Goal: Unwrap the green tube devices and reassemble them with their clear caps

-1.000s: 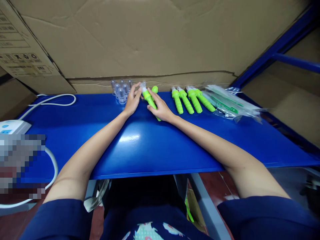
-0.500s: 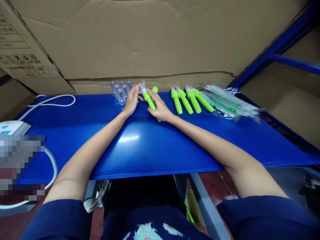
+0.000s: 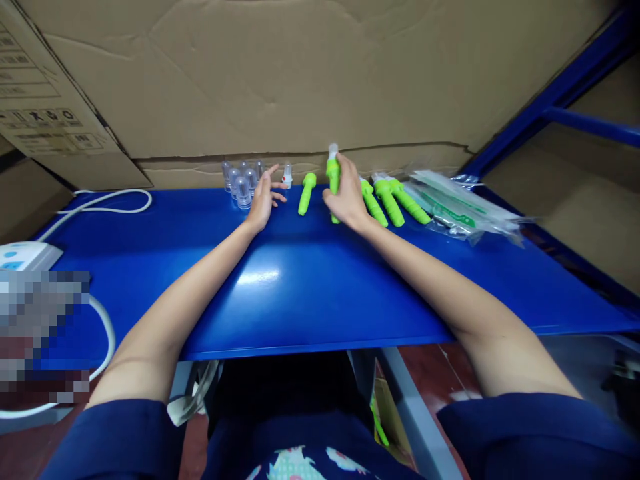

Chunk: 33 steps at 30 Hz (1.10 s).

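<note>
My right hand [image 3: 349, 195] is closed around a bright green ribbed handle [image 3: 333, 172], held tilted up with a white and clear tip at its top. My left hand [image 3: 265, 199] holds nothing, its fingers spread. Just past its fingertips stands a small white piece with a clear dome and a red spot [image 3: 287, 177]. Left of that hand, several clear domed caps [image 3: 243, 191] stand in a group. A single green handle without a clear tip [image 3: 307, 195] lies between my hands. Several green handles [image 3: 390, 201] with tips lie right of my right hand, which partly hides them.
Clear plastic bags with green print [image 3: 455, 207] lie at the right of the blue table [image 3: 300, 293]. A cardboard wall [image 3: 280, 87] closes off the back. At left are a white power strip [image 3: 31, 255] and its cable. Blue metal framing [image 3: 595, 127] rises on the right.
My right hand has moved right and slightly up with the green handle, away from my left hand. The white domed piece and the single handle between my hands now show fully.
</note>
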{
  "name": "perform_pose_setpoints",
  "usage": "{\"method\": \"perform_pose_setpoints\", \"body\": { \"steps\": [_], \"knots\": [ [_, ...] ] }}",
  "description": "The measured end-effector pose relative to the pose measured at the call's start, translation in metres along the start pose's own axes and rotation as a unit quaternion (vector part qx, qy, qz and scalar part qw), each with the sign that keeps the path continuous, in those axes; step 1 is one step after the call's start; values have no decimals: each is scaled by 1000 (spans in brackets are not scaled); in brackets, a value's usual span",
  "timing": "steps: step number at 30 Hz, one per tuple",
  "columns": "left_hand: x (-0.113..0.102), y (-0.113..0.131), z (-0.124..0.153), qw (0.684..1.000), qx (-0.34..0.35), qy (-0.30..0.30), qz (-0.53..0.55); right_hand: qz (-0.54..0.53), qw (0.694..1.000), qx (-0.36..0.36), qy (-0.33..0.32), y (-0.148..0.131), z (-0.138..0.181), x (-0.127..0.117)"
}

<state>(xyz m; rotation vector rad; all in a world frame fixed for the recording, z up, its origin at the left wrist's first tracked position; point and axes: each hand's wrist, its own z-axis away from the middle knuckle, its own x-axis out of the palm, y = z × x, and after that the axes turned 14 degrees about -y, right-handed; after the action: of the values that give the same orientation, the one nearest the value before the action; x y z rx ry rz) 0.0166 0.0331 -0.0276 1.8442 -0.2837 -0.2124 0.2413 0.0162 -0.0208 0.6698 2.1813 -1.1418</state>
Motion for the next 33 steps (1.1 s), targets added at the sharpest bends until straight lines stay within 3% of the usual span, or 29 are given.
{"method": "perform_pose_setpoints", "body": {
  "steps": [3, 6, 8, 12, 17, 33],
  "knots": [
    [-1, -2, -1, 1000, 1, -8, -15, 10, 999, 34, 0, 8, 3, 3],
    [-2, -3, -1, 999, 7, -16, -28, 27, 995, 91, -25, -2, 9, 5],
    [-1, -2, 0, 999, 5, -18, -36, 71, 982, 157, -75, -20, 13, 2],
    [1, 2, 2, 998, -12, -15, -57, 206, 924, 251, -200, -58, 18, -11],
    [2, 5, 3, 998, -24, -16, -55, 254, 906, 245, -236, -73, 18, -17],
    [5, 5, 4, 997, -36, -28, -59, 304, 914, 179, -199, -58, 19, -12]
  ]
}}
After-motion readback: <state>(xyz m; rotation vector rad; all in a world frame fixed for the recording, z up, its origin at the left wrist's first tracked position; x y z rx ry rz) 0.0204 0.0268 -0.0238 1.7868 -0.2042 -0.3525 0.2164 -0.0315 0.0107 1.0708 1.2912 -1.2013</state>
